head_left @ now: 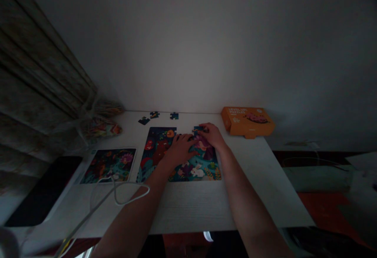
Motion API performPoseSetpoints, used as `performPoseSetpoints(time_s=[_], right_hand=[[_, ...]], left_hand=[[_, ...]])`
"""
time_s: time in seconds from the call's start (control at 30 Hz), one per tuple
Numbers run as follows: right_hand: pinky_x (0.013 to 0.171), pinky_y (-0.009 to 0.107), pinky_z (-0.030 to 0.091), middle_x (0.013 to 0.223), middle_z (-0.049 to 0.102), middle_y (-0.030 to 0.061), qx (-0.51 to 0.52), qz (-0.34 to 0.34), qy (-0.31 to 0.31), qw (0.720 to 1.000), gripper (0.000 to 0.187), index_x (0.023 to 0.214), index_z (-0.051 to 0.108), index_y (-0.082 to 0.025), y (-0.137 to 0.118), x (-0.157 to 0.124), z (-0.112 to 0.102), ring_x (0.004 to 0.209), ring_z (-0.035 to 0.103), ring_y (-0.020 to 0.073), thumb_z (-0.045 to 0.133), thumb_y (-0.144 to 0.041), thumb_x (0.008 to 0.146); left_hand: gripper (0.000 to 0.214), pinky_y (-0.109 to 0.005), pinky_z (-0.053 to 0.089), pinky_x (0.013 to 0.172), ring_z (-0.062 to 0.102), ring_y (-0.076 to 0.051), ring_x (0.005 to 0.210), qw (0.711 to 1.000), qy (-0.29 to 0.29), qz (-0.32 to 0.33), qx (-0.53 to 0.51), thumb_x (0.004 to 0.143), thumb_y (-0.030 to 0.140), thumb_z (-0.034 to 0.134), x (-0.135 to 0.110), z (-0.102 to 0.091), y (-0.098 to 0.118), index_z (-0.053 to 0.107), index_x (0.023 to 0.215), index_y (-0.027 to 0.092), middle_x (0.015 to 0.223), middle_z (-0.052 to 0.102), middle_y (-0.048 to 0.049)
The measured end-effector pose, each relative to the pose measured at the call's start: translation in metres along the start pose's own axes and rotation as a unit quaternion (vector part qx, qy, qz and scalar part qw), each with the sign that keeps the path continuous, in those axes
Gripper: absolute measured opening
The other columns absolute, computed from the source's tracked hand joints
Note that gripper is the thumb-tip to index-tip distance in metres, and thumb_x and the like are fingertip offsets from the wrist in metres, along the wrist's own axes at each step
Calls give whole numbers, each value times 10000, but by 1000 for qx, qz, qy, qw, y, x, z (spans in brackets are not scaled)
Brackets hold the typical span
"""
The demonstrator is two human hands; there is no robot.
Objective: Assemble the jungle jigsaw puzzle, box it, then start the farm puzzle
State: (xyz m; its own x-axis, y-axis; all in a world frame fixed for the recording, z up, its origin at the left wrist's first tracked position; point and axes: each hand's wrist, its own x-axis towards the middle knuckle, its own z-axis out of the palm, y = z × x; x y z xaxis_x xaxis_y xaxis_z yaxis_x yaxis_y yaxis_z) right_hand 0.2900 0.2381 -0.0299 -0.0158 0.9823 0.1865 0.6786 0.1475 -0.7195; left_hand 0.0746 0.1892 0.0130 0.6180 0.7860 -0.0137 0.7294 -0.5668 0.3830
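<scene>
Basically, a jigsaw puzzle [159,148] is laid out near the middle of a white tabletop [191,207], and both hands are being kept on it. The left hand [179,150] is pressed flat on the picture with its fingers spread apart. The fingers of the right hand [210,135] are brought together on a dark puzzle piece [198,129] at the top edge, though the grip is partly hidden. Three loose pieces [154,114] are left beyond the puzzle, near the wall. An orange box [247,121] is placed off to the right, and a printed picture card [108,166] is set to the left. A white cable [118,190] is draped across the card's near corner, beside a black tablet [44,191], with a curtain [38,53] bunched behind.
</scene>
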Motion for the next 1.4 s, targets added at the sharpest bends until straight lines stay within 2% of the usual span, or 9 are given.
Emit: performPoseSetpoints(time_s=[0.17, 0.47, 0.67, 0.8, 0.9, 1.0, 1.17, 1.27, 1.4], right_hand=[[927, 370, 499, 1048, 754, 94, -51, -28, 12, 998, 241, 1045, 792, -207, 4, 1, 3, 1012, 675, 247, 815, -299, 823], [981, 402, 482, 1139, 763, 87, -80, -56, 2, 995, 256, 1093, 801, -243, 3, -3, 2, 1084, 654, 269, 793, -324, 850], [997, 446, 488, 1241, 766, 55, -77, -44, -33, 996, 185, 1040, 833, -302, 1, -2, 4, 1103, 661, 292, 781, -302, 863], [976, 443, 504, 1234, 770, 42, -65, -38, -33, 997, 202, 1050, 833, -307, 1, -2, 4, 1061, 671, 284, 790, -310, 853], [968, 429, 501, 1224, 774, 36, -58, -38, -25, 997, 174, 1022, 832, -306, 0, -2, 4, 1062, 676, 275, 789, -334, 856], [920, 392, 506, 1121, 795, 49, -49, -26, 1, 998, 160, 986, 826, -287, -1, -1, 4, 1009, 689, 255, 742, -386, 893], [816, 333, 508, 952, 781, 73, -20, 24, 56, 998, 222, 946, 802, -219, -3, 2, 4, 847, 693, 213, 644, -376, 941], [808, 327, 503, 924, 775, 72, -17, 38, 70, 997, 223, 924, 793, -212, -4, 2, 3, 819, 689, 210, 627, -359, 943], [794, 318, 493, 887, 771, 62, -18, 37, 66, 997, 224, 907, 788, -219, -6, 2, 2, 798, 684, 206, 618, -358, 948]], left_hand=[[461, -586, 255, 1238, 434, -320, 1466, 1000, -3, -7, -2, 957, 452, 656, 0, 2, 0, 635, 1399, 321, 1558, 521, -105], [470, -601, 249, 1234, 436, -332, 1465, 1000, 5, -4, -8, 947, 434, 676, 0, 4, -2, 643, 1396, 298, 1555, 526, -123], [343, -519, 326, 1207, 547, -297, 1364, 997, 65, -7, -34, 953, 328, 644, 6, 7, -7, 715, 1284, 271, 1432, 637, -106], [294, -480, 402, 1157, 617, -280, 1276, 981, 167, -87, -47, 948, 239, 583, 15, -1, -29, 747, 1192, 241, 1335, 691, -103], [290, -447, 449, 1123, 647, -276, 1223, 959, 242, -142, -44, 928, 200, 555, 20, -13, -61, 747, 1145, 210, 1271, 710, -108], [316, -410, 476, 1098, 657, -275, 1196, 937, 282, -206, -18, 916, 167, 516, 26, -29, -98, 734, 1145, 176, 1244, 708, -122], [397, -448, 473, 1096, 613, -333, 1263, 936, 198, -284, 57, 913, 241, 560, 36, -50, -148, 681, 1280, 148, 1358, 643, -174], [429, -446, 468, 1092, 601, -334, 1278, 947, 149, -269, 88, 949, 306, 525, 41, -56, -166, 653, 1324, 140, 1378, 633, -189], [410, -436, 466, 1085, 611, -325, 1269, 960, 90, -248, 96, 948, 338, 531, 44, -63, -178, 665, 1294, 163, 1368, 651, -169]])
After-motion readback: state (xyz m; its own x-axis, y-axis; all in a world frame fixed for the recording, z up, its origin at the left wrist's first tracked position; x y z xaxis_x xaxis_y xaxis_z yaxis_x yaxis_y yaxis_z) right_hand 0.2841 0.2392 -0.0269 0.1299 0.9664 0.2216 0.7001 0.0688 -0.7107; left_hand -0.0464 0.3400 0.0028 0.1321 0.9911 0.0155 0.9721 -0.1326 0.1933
